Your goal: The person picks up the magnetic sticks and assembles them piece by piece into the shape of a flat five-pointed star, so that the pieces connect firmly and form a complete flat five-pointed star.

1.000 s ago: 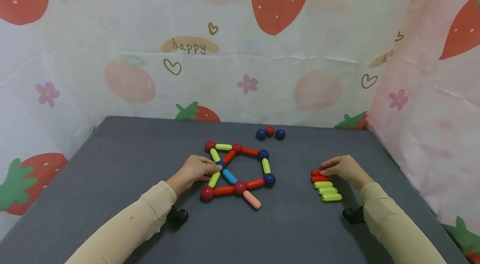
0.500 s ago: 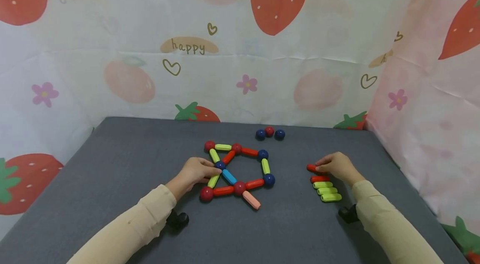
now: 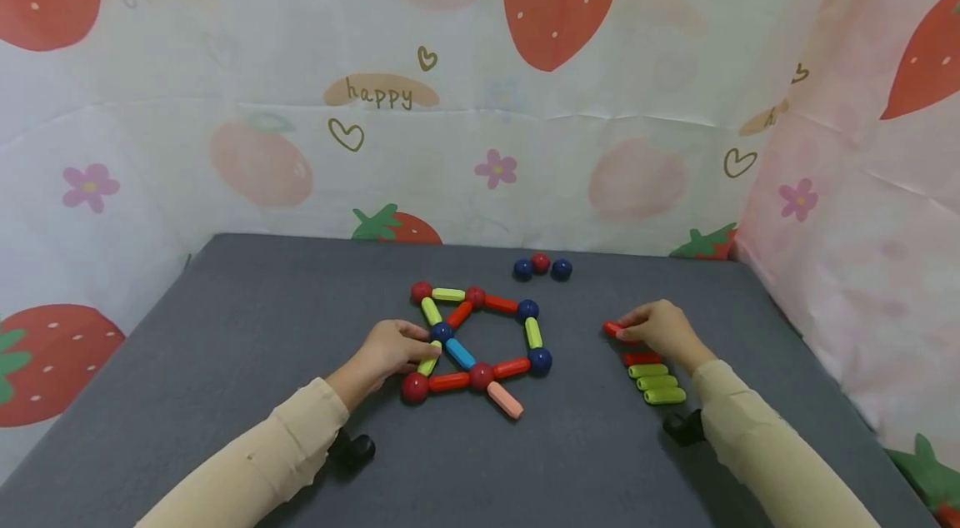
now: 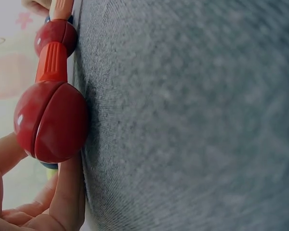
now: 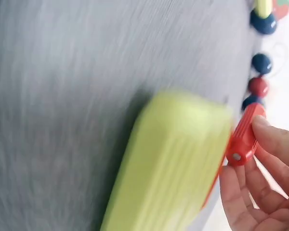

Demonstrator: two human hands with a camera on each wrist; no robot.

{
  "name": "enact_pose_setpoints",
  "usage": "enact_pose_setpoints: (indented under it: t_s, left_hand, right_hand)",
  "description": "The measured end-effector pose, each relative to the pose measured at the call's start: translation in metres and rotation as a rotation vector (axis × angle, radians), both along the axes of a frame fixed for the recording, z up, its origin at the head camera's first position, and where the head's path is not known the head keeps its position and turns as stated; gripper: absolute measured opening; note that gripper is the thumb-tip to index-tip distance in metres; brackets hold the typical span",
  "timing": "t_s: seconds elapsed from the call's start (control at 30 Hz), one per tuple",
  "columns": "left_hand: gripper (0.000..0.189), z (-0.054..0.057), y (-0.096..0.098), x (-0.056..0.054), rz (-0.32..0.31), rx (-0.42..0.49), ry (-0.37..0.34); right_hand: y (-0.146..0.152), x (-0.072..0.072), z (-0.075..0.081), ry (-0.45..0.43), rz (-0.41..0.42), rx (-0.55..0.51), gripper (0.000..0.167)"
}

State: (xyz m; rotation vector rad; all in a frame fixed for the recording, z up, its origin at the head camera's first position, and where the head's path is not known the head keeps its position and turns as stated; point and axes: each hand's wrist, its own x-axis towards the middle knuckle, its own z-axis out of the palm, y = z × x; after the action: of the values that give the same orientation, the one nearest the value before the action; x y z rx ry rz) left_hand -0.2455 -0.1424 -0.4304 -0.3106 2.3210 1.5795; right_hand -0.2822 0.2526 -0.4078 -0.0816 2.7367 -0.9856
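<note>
My right hand (image 3: pixel 663 332) pinches a red magnetic rod (image 3: pixel 612 329) between thumb and fingers, just beyond the row of spare rods. In the right wrist view the held red rod (image 5: pixel 248 132) shows a round metal dot in its end. On the left, my left hand (image 3: pixel 392 351) has its thumb and fingers around a yellow-green rod (image 3: pixel 428 366) of the joined ball-and-rod figure, beside a dark blue ball (image 3: pixel 442 332). A red ball (image 4: pixel 50 121) partly hides these fingers in the left wrist view. A blue rod (image 3: pixel 460 354) and a pink rod (image 3: pixel 505 400) belong to the same figure.
One red rod (image 3: pixel 641 359) and several yellow-green rods (image 3: pixel 657 382) lie in a row at the right. Two dark blue balls (image 3: pixel 561 268) flank a red ball (image 3: pixel 540 263) at the back of the grey tabletop (image 3: pixel 315 286). A strawberry-print cloth (image 3: pixel 465 136) hangs behind.
My right hand has taken the farthest red rod out of the row and moved it left and slightly away. My left fingertips have slipped from the blue ball a little down the yellow-green rod.
</note>
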Motion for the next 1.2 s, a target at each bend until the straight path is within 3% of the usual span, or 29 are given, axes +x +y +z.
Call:
enact_pose_setpoints:
  t_s: [0.2,0.57,0.83,1.2]
  left_hand:
    - [0.036,0.0,-0.001,-0.002,-0.003,0.004,0.001]
    - [0.038,-0.001,-0.005,-0.007,-0.012,0.005,0.003]
    - [0.039,-0.001,-0.008,-0.01,-0.031,-0.011,0.012]
    - [0.04,-0.002,-0.01,-0.013,-0.038,-0.024,0.015]
  right_hand:
    - [-0.023,0.017,0.004,-0.07,-0.022,-0.123,0.031]
    - [-0.059,0.049,0.001,-0.158,-0.005,-0.229,0.029]
    - [-0.08,0.061,-0.008,-0.306,-0.011,-0.33,0.026]
    - [-0.1,0.065,-0.014,-0.341,-0.12,-0.406,0.023]
